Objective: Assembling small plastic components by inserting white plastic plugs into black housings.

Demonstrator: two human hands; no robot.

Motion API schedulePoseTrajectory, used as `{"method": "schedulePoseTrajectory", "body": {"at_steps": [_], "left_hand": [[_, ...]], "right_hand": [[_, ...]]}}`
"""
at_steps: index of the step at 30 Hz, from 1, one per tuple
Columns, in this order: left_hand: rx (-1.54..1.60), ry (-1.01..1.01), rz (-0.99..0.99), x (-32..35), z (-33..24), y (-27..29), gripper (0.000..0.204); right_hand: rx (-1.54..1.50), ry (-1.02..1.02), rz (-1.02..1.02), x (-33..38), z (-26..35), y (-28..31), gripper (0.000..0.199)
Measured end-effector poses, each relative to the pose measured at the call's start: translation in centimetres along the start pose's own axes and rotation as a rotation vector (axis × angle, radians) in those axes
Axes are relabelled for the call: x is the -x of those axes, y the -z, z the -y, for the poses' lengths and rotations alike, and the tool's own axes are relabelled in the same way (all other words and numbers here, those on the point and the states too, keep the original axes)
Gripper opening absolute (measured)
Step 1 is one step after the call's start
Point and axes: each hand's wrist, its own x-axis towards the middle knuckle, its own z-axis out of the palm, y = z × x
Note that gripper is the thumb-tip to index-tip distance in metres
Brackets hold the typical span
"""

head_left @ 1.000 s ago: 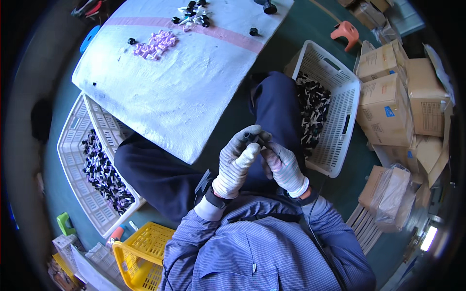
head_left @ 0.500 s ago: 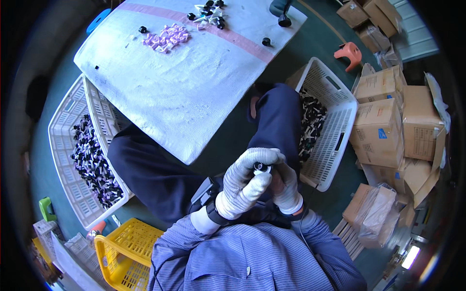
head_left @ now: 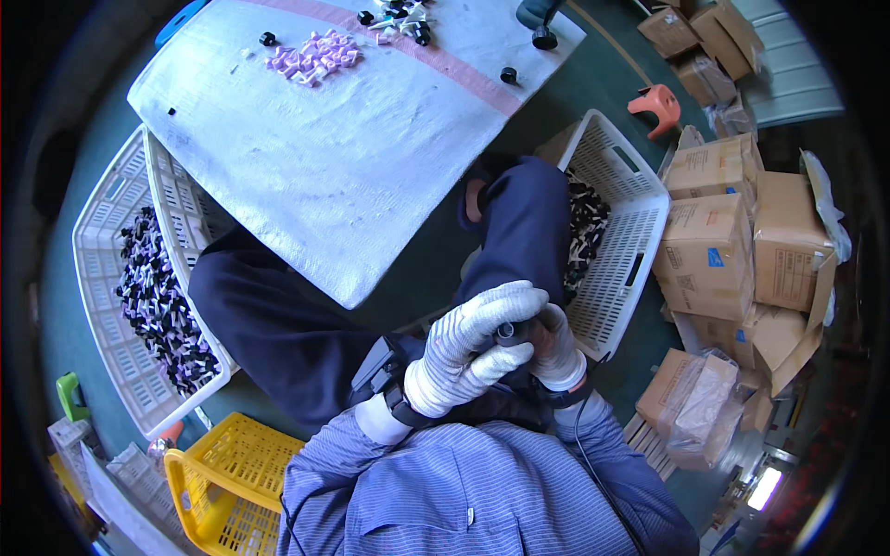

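Note:
Both hands wear whitish knit gloves and meet over my lap. My left hand (head_left: 471, 347) is closed, with its thumb and fingers around a small black cylindrical part (head_left: 507, 331). The part's hollow round end faces up. Close on its right, my right hand (head_left: 556, 350) is curled against the same part, its fingertips partly hidden behind the left hand. On the table (head_left: 269, 185) lie a heap of small pink plastic pieces (head_left: 315, 59) and a cluster of black and white parts (head_left: 400, 20).
A white basket (head_left: 88, 269) of mixed small parts stands left of my legs, another white basket (head_left: 640, 208) right. A yellow crate (head_left: 246, 454) is at lower left. Cardboard boxes (head_left: 705, 241) pile up on the right, near an orange stool (head_left: 658, 109). Single black caps (head_left: 508, 75) lie on the table.
The left fingers have straightened a little over the black part, and the white ring seen below it no longer shows. The view has shifted slightly.

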Motion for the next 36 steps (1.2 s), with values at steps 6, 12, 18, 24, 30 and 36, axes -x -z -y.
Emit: {"method": "schedulePoseTrajectory", "body": {"at_steps": [6, 12, 18, 24, 30, 36], "left_hand": [[0.126, 0.07, -0.096, 0.9, -0.1, -0.1, 0.051], [-0.053, 0.049, -0.047, 0.8, 0.2, 1.0, 0.051], [-0.043, 0.1, -0.197, 1.0, 1.5, 1.3, 0.048], [-0.201, 0.112, -0.253, 1.0, 2.1, 2.1, 0.045], [-0.431, 0.053, -0.212, 1.1, 2.5, 3.0, 0.042], [-0.602, -0.008, -0.138, 1.2, 3.2, 3.5, 0.043]], "right_hand": [[-0.474, -0.114, -0.049, 0.2, -0.1, -0.6, 0.03], [-0.318, -0.161, -0.172, 0.7, 0.1, -0.1, 0.036], [-0.15, -0.203, -0.2, 0.3, 3.3, 0.5, 0.035], [0.016, -0.122, -0.212, -0.6, 6.7, -0.3, 0.024], [0.308, -0.099, -0.147, -1.3, 7.6, -1.2, 0.023], [0.562, -0.241, -0.136, -1.3, 7.2, -1.2, 0.023]]}}
